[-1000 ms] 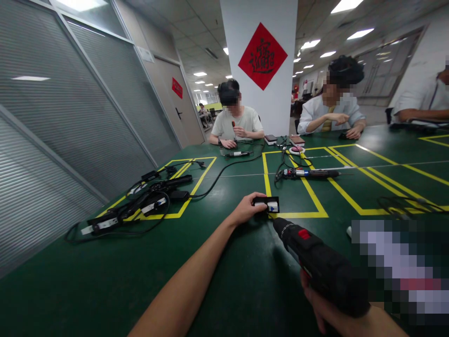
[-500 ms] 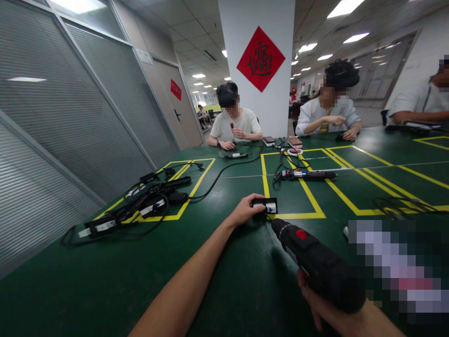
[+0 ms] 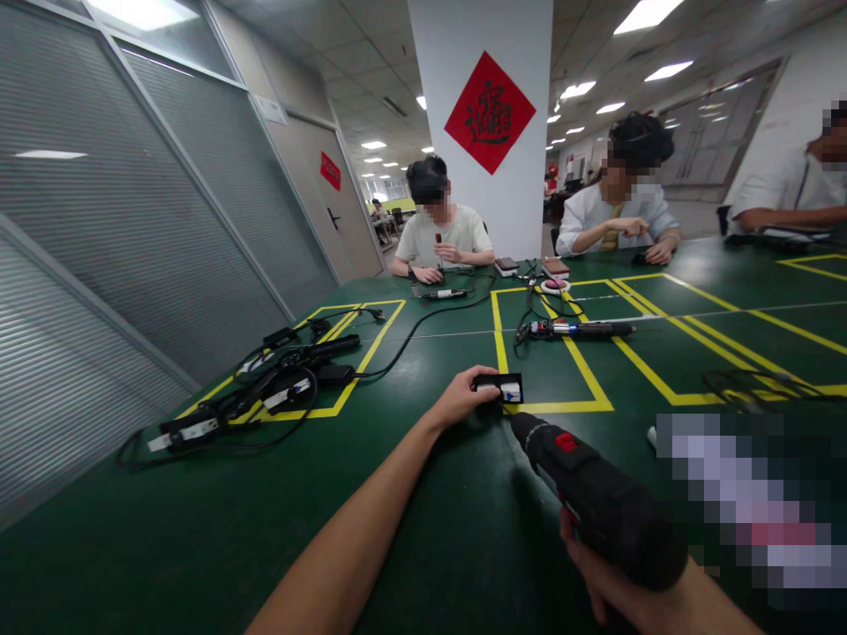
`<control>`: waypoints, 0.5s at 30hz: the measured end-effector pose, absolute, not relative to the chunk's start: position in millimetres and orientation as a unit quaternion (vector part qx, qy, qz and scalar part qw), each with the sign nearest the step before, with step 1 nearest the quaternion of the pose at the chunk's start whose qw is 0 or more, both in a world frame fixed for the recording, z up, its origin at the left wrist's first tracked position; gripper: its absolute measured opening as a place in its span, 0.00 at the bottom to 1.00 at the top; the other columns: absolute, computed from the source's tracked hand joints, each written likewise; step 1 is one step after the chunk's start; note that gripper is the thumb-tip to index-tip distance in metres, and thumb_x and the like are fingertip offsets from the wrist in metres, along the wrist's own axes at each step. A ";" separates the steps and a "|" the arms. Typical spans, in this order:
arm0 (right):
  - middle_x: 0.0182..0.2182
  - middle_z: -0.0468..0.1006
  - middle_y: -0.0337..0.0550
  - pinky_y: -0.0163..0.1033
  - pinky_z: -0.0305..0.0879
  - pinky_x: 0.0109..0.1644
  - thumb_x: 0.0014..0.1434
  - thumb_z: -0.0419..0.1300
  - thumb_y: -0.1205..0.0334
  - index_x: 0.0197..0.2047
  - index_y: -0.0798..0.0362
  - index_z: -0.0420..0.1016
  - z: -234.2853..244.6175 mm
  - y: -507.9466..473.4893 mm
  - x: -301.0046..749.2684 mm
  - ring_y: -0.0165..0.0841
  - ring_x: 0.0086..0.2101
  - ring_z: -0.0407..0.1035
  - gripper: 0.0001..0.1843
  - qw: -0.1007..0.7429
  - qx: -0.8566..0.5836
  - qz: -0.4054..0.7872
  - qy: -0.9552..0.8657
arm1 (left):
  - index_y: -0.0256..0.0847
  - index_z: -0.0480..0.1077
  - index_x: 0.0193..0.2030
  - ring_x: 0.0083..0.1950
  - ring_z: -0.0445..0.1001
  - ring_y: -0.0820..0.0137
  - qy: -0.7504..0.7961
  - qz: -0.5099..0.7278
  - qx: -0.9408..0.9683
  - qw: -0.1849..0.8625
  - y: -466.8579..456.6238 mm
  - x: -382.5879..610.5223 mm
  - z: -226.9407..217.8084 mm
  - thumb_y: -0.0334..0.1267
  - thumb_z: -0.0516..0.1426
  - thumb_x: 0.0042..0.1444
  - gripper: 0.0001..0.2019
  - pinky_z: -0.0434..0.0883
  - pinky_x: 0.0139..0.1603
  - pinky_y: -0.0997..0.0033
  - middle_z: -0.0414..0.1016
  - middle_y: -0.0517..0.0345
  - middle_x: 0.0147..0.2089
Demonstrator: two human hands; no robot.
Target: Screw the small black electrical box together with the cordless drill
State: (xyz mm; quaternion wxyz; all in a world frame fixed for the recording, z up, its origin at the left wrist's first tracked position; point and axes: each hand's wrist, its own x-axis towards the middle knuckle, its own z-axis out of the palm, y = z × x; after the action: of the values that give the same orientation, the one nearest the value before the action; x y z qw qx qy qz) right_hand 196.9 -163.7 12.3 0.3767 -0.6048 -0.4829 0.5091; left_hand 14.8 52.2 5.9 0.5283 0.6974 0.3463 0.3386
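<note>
My left hand (image 3: 461,403) reaches forward over the green table (image 3: 198,529) and pinches the left end of a small black block with a white label (image 3: 501,386), which lies on a yellow line. My right hand (image 3: 618,593), low at the bottom right, grips a black power screwdriver with a red switch (image 3: 595,498). The tool's tip points at the block and ends just short of it.
A tangle of black cables and adapters (image 3: 265,388) lies at the left. Another screwdriver (image 3: 582,329) lies further back. Three people sit along the far side, one in a light shirt (image 3: 440,238) holding a tool. Cables (image 3: 760,384) lie at the right.
The view shifted slightly. The screwdriver's tip has crept a little closer to the block; my left hand stays on the block.
</note>
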 end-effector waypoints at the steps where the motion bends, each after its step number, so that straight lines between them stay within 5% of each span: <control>1: 0.17 0.69 0.31 0.31 0.59 0.11 0.48 0.56 0.59 0.30 0.50 0.62 11.5 -163.5 198.0 0.26 0.10 0.63 0.07 0.368 -0.598 0.512 -0.495 | 0.35 0.64 0.50 0.42 0.72 0.69 0.346 0.336 0.697 0.531 52.1 14.9 6.1 0.38 0.60 0.47 0.23 0.68 0.44 0.69 0.72 0.49 0.45; 15: 0.23 0.73 0.35 0.35 0.63 0.13 0.48 0.56 0.56 0.33 0.50 0.60 17.0 -165.2 200.6 0.27 0.12 0.66 0.10 0.377 -0.578 0.507 -0.517 | 0.35 0.64 0.50 0.42 0.72 0.70 0.356 0.335 0.694 0.528 50.9 15.9 8.7 0.36 0.59 0.47 0.22 0.68 0.43 0.70 0.73 0.51 0.44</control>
State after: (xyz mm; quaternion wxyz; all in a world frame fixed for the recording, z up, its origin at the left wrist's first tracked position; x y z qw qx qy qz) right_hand 200.6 -165.2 17.0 0.3772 -0.5781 -0.5167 0.5065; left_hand 15.9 50.9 8.7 0.5281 0.6945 0.3561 0.3346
